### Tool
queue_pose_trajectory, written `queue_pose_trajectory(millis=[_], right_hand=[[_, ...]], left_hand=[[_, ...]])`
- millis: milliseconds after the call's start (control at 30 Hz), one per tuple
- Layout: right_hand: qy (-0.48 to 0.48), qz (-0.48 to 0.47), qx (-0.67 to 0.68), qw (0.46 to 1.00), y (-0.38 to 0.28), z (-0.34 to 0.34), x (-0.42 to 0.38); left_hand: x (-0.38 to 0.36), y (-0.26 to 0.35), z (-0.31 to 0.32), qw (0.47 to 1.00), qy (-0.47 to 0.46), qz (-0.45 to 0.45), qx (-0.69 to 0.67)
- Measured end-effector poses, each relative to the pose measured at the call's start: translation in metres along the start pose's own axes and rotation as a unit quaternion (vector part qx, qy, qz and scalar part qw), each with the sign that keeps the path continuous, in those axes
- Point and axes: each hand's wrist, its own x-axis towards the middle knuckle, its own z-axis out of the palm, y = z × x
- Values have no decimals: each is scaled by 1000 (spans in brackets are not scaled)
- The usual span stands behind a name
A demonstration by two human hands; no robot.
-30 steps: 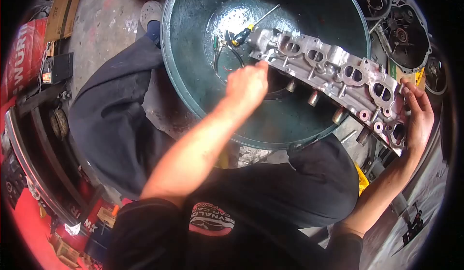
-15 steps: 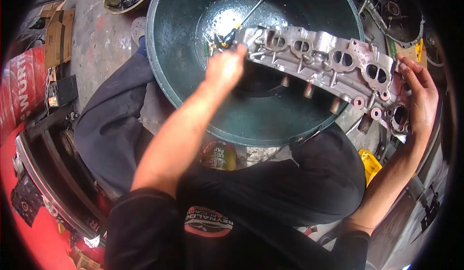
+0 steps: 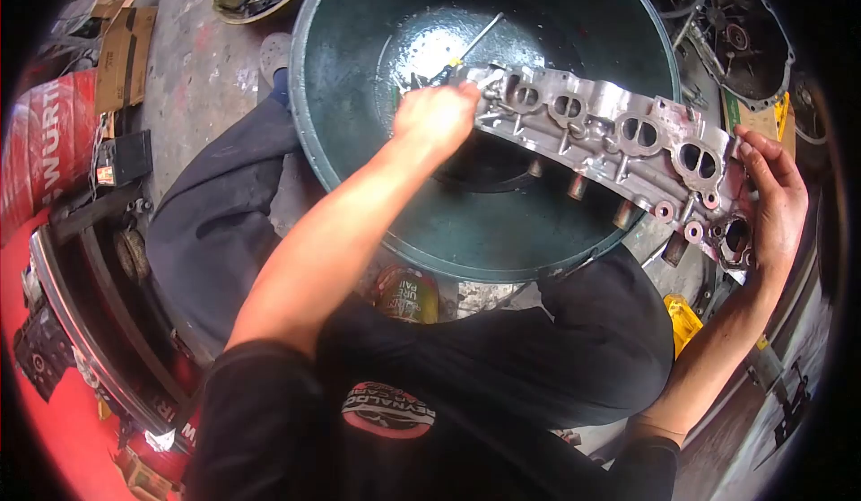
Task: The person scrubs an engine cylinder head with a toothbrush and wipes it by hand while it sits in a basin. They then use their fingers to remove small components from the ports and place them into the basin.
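A grey metal cylinder head [image 3: 596,129] lies slanted over the right part of a large dark green tub [image 3: 309,133]; its oval ports face up. My right hand [image 3: 776,187] grips its right end, fingers on the top edge. At the far left end, my left hand [image 3: 435,120] is closed, knuckles up, with the thumb close to the metal. A small pale thing shows by that thumb, and I cannot make out what the fingers hold. Inside the tub, beyond my left hand, lies a tool with a thin metal shaft [image 3: 482,36] and a yellow part.
The tub stands between my legs. A bowl of parts [image 3: 238,8] sits at the upper left, and a metal housing [image 3: 740,39] at the upper right. On the left are a red WÜRTH drum [image 3: 54,142] and a cardboard box [image 3: 126,57]. A can [image 3: 404,295] stands below the tub.
My left hand has shifted slightly right and down along the cylinder head's left end. The whole view has moved a little; my right hand keeps its hold.
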Motion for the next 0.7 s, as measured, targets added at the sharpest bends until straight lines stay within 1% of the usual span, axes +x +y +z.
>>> queue_pose_trajectory(millis=[33, 100, 133, 200, 233, 267, 300, 367, 467, 567, 600, 633, 700], right_hand=[[10, -9, 2, 1000, 1, 2, -1], [24, -25, 2, 999, 3, 4, 0], [19, -35, -17, 999, 1, 2, -1], [7, 25, -11, 1000, -4, -2, -3], [5, 34, -1, 999, -4, -2, -3], [4, 44, 8, 999, -4, -2, -3], [2, 53, 18, 998, -4, -2, -3], [9, 39, 55, 998, 1, 0, -4], [4, 36, 72, 997, 10, -7, -1], [14, 51, 47, 998, 4, -3, -5], [17, 56, 41, 997, 1, -1, -4], [20, 60, 34, 997, 0, -2, -6], [0, 40, 82, 996, 14, -9, 0]], left_hand=[[13, -6, -8, 999, -14, 0, 30], [13, -20, -17, 999, 32, -31, 19], [6, -31, -20, 999, 30, -37, 6], [-6, -35, -22, 985, 43, -139, -96], [-13, -39, -22, 969, 48, -195, -147], [-9, -39, -3, 975, 40, -172, -137], [-7, -32, 8, 978, 22, -123, -167], [7, -42, 34, 960, 32, -192, -202], [5, -37, 31, 951, 45, -241, -191], [-24, -5, 21, 951, 30, -231, -205], [-23, -8, 41, 950, 69, -227, -205], [-24, -17, 55, 945, 77, -239, -208], [-11, -34, 69, 935, 106, -259, -218]])
